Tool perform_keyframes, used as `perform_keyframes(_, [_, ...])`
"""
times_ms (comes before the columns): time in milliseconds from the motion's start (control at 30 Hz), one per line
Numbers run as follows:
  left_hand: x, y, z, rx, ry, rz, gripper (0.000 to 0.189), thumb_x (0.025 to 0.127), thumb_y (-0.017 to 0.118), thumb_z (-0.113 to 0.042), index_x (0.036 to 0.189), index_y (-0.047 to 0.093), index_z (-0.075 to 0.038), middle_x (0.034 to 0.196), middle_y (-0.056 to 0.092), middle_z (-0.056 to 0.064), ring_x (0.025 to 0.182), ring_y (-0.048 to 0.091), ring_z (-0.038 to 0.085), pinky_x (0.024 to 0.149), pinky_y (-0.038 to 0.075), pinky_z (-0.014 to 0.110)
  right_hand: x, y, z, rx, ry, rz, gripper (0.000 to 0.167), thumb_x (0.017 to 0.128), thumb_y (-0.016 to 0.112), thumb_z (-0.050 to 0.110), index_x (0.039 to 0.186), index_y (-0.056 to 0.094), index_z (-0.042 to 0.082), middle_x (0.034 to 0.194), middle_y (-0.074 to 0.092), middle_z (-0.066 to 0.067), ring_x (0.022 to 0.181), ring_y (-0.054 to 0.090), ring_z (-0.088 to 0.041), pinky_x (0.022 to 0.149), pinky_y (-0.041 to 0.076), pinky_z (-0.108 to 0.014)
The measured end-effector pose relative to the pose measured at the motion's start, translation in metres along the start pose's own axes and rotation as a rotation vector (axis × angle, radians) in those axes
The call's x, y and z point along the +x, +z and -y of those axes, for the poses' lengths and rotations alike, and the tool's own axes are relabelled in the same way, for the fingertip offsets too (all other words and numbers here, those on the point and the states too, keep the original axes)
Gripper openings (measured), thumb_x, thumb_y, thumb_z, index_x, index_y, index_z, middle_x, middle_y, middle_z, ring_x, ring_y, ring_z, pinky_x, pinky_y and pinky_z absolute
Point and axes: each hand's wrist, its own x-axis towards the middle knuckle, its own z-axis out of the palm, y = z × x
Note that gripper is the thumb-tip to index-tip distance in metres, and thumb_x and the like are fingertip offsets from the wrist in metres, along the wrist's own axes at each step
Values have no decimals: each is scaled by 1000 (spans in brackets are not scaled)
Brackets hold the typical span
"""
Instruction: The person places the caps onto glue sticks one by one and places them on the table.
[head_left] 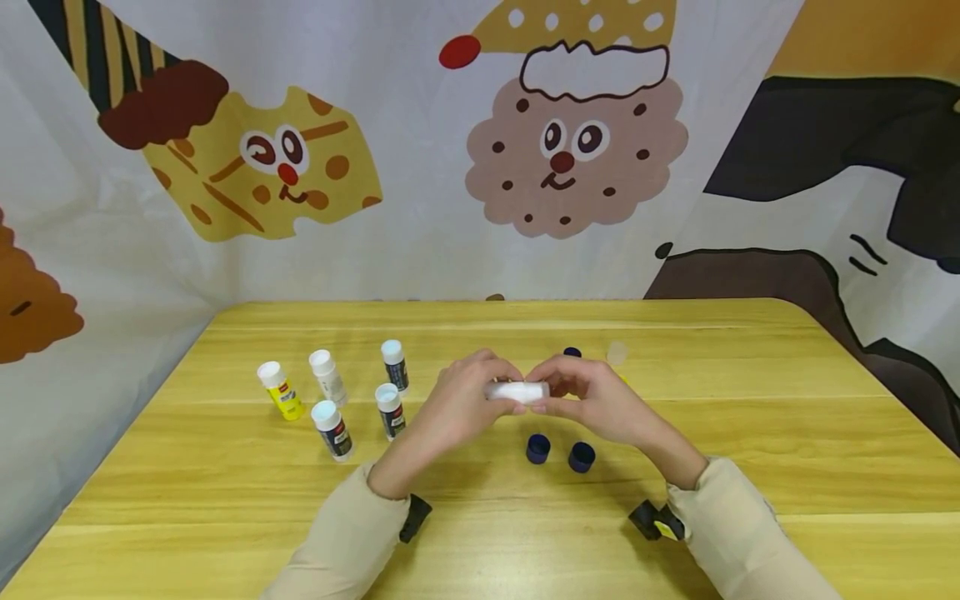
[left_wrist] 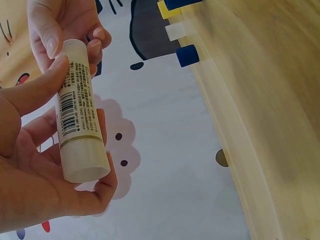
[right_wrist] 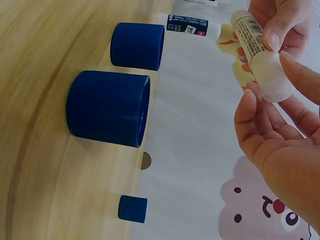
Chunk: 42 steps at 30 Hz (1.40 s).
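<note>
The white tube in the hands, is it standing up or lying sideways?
Sideways: the head view shows the white tube held level between the left hand and right hand.

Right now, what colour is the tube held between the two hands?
The tube is white with dark printing; the left wrist view shows it best.

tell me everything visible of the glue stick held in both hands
The glue stick is a white, plastic-looking cylinder with dark print, a barcode, a thin tan ring near one end and a translucent-looking other end. It is held sideways above the wooden table, the left grip and the right grip pinching it toward opposite ends.
</note>
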Motion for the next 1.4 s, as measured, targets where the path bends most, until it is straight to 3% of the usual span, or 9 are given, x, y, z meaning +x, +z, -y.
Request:
perform_keyframes(500, [-1,-3,7,-93,-11,42,21,81,70,-16,100,68,-7,96,60,4,83,54,16,71,44,32,-1,-2,-1,-71,-67,-5,27,82,68,8,107,61,4,95,60,-3,79,56,-16,68,49,-34])
perform_keyframes(733, [0,-5,7,-117,-6,72,21,85,66,-16,104,67,-7,99,61,5,86,55,16,74,46,33,0,-5,-1,-67,-30,0,26,82,68,9,107,62,4,96,60,-3,80,56,-17,69,48,-33])
perform_keyframes(1100, [1,-4,9,-144,16,119,21,88,63,-16,106,66,-6,101,62,4,91,56,16,76,47,31,0,-7,-1,-65,-65,-2,24,81,69,7,104,63,5,95,62,-2,78,57,-16,68,49,-32])
perform_keyframes(1400, [-1,-6,11,-155,-10,94,26,87,64,-20,109,65,-9,104,63,4,96,56,17,81,45,36,0,-13,-4,-47,-37,-14,22,81,69,7,103,64,5,95,63,-3,78,57,-18,69,48,-35])
